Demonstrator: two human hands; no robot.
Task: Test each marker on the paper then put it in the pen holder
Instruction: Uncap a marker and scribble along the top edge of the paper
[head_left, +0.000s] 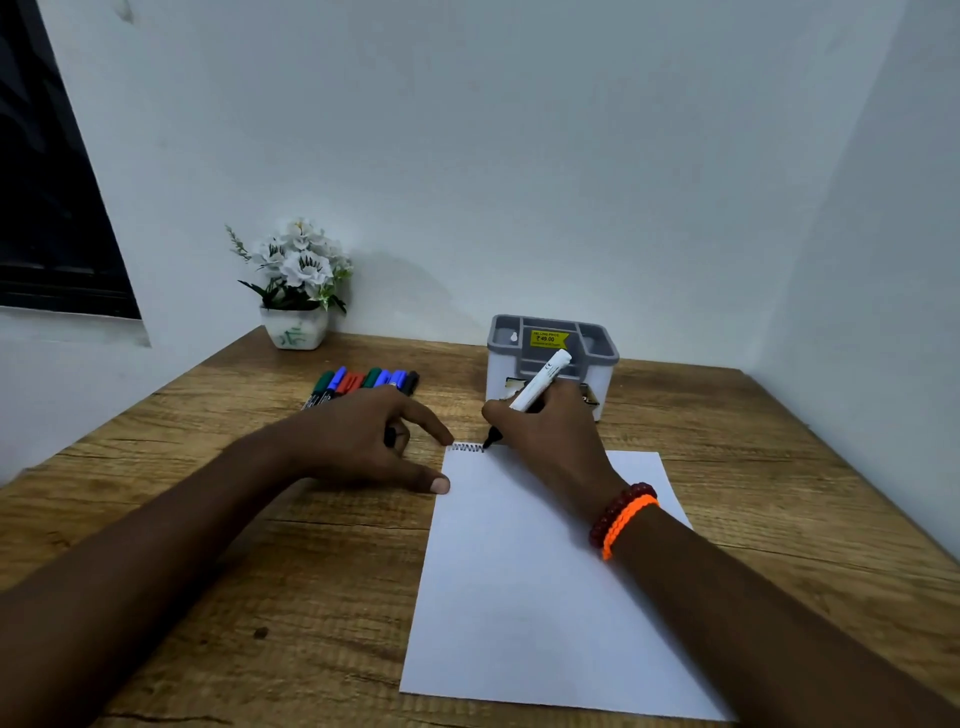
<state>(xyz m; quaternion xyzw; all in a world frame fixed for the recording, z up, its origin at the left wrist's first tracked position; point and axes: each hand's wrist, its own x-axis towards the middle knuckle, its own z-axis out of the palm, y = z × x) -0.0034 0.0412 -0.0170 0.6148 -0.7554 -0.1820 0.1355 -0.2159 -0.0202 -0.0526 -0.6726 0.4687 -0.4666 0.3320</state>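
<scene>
My right hand (545, 434) pinches white marker (537, 389), black tip on paper (530, 571) at far left corner, zigzag (467, 447) begun. Left hand (363, 441): index and thumb spread, pinning paper's left edge; curled fingers seem to hold dark cap, unsure. Keep pressure light, strokes short, paper held flat. Pen holder (551, 358) just beyond right hand. Remaining markers (363, 382) far left on table (208, 545).

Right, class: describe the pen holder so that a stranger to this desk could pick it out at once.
Start at the wooden desk and look to its far edge by the white wall. Right of the flower pot and the row of markers stands the pen holder, a grey box with open compartments. Only it carries a yellow price sticker.
</scene>
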